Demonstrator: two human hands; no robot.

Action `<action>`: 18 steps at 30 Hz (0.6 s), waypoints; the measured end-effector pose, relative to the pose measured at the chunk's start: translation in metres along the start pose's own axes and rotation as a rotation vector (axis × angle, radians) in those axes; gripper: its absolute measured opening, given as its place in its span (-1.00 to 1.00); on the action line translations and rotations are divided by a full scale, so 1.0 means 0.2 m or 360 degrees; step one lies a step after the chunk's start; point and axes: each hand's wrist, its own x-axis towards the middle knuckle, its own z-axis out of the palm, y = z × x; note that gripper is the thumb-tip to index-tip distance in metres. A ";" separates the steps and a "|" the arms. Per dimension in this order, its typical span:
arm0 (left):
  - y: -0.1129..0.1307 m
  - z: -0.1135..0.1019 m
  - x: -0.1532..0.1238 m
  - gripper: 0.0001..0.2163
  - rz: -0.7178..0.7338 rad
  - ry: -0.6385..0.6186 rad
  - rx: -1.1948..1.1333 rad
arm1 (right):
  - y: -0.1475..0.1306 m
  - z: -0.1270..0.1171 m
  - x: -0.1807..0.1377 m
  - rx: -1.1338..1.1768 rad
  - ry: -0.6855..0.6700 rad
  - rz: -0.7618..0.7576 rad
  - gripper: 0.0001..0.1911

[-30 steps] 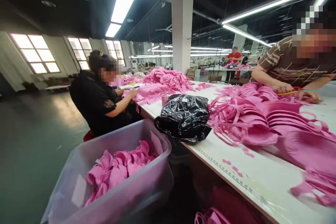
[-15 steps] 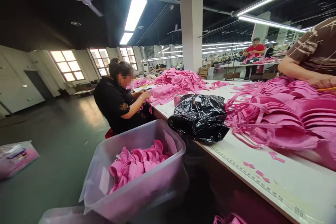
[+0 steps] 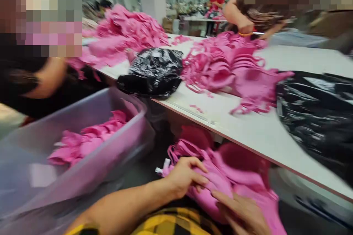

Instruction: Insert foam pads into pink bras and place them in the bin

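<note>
White table runs from the far left to the near right, bearing pink fabric piles and two black bags. Below its near edge, a pink bundle lies in the lap: the left hand curls its fingers around it, while the right hand rests on it with fingers loosely spread. A clear bin stands left.

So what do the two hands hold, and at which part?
Both hands are on the pink fabric pile in the lap: left hand grips its left end, right hand rests on its lower side.
</note>
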 end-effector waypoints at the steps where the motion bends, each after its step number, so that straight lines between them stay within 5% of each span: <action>1: 0.01 0.00 0.01 -0.69 -0.0033 -0.0020 -0.0047 | 0.01 -0.03 0.00 -0.0123 -0.0177 -0.0216 -0.79; 5: 0.04 -0.01 0.04 -0.69 -0.0233 -0.0068 -0.0135 | 0.01 -0.10 0.06 -0.0386 -0.0355 -0.0441 -0.66; 12: 0.04 0.01 -0.01 -0.69 -0.0367 -0.0150 -0.0183 | -0.01 -0.03 0.05 -0.0306 -0.0048 -0.0487 -0.77; 18: 0.00 0.00 -0.01 -0.66 -0.0343 -0.0069 -0.0207 | -0.05 -0.01 0.03 -0.0282 -0.0068 -0.0358 -0.77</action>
